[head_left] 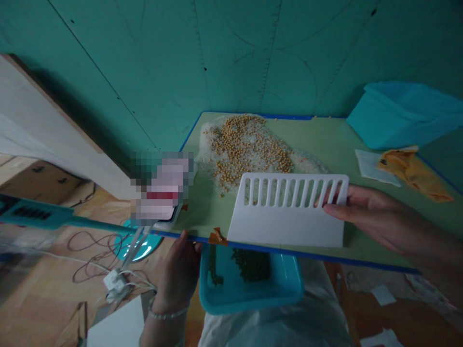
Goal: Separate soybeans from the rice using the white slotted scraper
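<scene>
My right hand [361, 207] is closed on the right end of a white slotted plastic scraper [285, 226], with its fingers by the end slots. The scraper stands tilted over the front of the pale green board [198, 219]. Behind it lies a spread of yellow soybeans [249, 144] mixed with white grains [206, 142]. My left hand [181, 265] is closed at the left side of a blue plastic basin [249, 306], its thumb up by the board's front edge and its other fingers mostly hidden. Small dark green beans [253, 265] lie in the basin, just below that edge.
A blue fabric bin [383, 120] stands at the back right, near an orange cloth [415, 173] and a white sheet [369, 164]. At the left edge is a blurred-out phone-like object [166, 188], with a cable and adapter [117, 284] below. A green wall [217, 58] backs the board.
</scene>
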A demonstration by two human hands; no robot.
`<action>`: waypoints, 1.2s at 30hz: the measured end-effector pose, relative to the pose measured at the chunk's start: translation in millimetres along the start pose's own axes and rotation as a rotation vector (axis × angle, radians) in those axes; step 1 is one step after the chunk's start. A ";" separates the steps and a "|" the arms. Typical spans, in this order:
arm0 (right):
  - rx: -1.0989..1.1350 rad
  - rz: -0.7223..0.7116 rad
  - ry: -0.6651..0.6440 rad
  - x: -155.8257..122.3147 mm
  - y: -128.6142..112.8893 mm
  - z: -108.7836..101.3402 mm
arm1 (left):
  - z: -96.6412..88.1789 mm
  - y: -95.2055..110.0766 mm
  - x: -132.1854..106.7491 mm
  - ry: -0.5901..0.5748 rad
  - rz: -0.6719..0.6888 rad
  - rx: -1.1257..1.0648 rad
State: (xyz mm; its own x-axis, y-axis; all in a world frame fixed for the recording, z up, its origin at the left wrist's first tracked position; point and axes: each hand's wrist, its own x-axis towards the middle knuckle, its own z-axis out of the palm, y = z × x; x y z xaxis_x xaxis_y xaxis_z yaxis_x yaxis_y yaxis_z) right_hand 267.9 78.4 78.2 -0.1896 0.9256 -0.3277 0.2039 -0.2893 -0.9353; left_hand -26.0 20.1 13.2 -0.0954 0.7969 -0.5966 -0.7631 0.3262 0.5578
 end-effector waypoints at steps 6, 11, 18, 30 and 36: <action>-0.049 -0.261 0.153 25.8 -16.3 8.1 | -1.4 1.7 2.1 -0.045 0.018 0.023; -0.070 -0.301 0.113 45.1 -36.6 22.2 | -4.0 3.1 2.4 -0.052 0.012 0.055; -0.184 -0.258 0.092 50.4 -40.8 25.3 | -11.6 0.8 7.2 -0.091 0.047 0.059; -0.239 -0.231 0.044 42.5 -39.8 26.5 | -11.7 1.1 6.9 -0.101 0.038 0.096; -0.292 -0.170 -0.009 26.1 -36.1 23.5 | -14.5 -0.5 7.3 -0.123 0.036 0.082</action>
State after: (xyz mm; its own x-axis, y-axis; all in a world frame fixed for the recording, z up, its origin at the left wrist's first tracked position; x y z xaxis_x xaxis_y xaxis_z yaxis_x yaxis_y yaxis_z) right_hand 233.1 107.3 100.3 -0.2532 0.9519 -0.1723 0.4345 -0.0473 -0.8994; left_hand -35.5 18.4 0.2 -0.0395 0.8634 -0.5030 -0.7055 0.3324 0.6259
